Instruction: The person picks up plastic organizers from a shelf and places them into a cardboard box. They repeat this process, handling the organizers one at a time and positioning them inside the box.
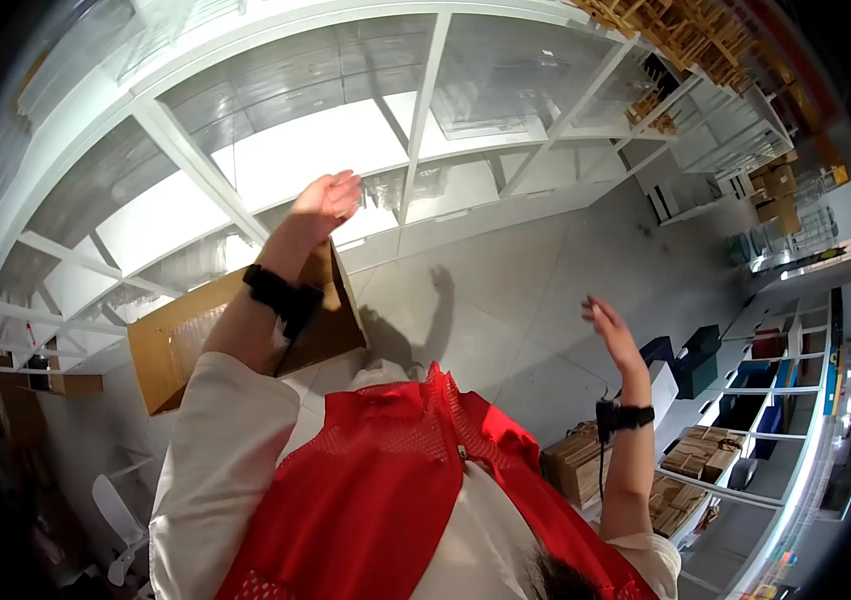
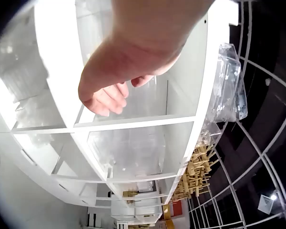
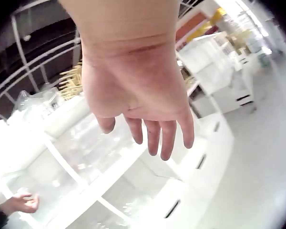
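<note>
My left hand (image 1: 328, 203) is held out in front of the white shelving unit (image 1: 424, 90), above a cardboard box (image 1: 178, 345). Its fingers bend loosely, and nothing shows in the grasp. Clear plastic containers (image 2: 128, 150) fill a compartment near it in the left wrist view. Off to the right, my right hand (image 1: 614, 332) hangs over the grey floor (image 1: 506, 290). In the right wrist view its fingers (image 3: 153, 138) are spread and relaxed, with the palm bare.
Low shelves on the right hold brown bundles (image 1: 703, 452) and dark boxes (image 1: 698, 360). A brown carton (image 1: 578, 465) stands by my right forearm. Light wooden pieces (image 2: 195, 171) are piled on top of the shelving. At lower left is a white chair (image 1: 118, 512).
</note>
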Demonstrator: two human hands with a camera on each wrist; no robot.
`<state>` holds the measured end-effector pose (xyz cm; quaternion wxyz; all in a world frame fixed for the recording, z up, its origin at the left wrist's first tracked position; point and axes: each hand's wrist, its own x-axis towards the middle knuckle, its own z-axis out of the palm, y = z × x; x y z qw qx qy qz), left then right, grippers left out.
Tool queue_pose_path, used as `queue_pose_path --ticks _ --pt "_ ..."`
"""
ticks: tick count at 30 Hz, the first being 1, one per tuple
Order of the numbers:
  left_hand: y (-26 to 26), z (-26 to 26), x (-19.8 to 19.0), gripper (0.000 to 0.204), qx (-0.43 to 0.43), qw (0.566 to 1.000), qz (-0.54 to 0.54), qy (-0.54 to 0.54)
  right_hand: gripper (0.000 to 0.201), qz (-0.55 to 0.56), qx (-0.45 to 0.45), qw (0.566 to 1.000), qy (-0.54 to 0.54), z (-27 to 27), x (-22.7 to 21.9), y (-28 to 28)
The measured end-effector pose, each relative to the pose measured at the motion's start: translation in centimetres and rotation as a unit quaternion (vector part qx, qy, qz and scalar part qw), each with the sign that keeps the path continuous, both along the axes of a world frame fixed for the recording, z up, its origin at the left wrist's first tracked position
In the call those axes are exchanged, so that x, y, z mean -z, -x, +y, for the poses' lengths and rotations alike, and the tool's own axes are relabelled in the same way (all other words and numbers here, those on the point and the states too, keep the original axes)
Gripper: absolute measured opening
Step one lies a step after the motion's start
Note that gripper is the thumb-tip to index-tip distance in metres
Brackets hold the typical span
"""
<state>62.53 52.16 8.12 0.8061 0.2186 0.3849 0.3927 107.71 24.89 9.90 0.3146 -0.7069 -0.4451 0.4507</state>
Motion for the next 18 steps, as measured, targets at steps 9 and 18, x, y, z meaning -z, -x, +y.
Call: queue_pose_path --ticks 9,18 --pt "1.4 12.1 -5.1 0.030 -0.079 0.992 0.045 -0.091 0.045 -0.045 -0.280 0.958 -0.035 15.4 -3.0 7.9" --pt "8.0 26.2 -0.3 0.084 -0.105 0.778 0.593 -0.177 0.047 -0.021 -0.082 0.996 0.009 17.9 2.6 -0.4"
